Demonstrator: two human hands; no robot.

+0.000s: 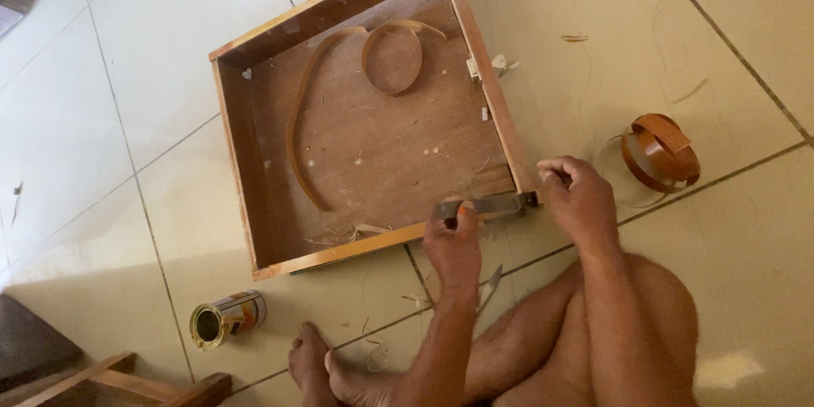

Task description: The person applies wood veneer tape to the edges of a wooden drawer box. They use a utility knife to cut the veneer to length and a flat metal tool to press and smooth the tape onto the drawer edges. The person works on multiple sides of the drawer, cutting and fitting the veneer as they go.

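A shallow wooden drawer box [246, 170] lies on the tiled floor in front of me. A long strip of brown edge banding [301, 119] curls loosely inside it. My left hand [454, 242] and my right hand [577, 199] hold the two ends of a dark flat metal blade [487, 205], which is pressed along the box's near right edge and corner. Each hand grips one end. My bare legs and foot [314, 360] are folded below the box.
A roll of brown edge banding [661, 153] lies on the floor to the right. An opened small tin can [225, 320] lies on its side near my foot. Wooden furniture pieces [110, 381] sit at bottom left. Shavings and a small knife-like piece [492, 275] lie by my knee.
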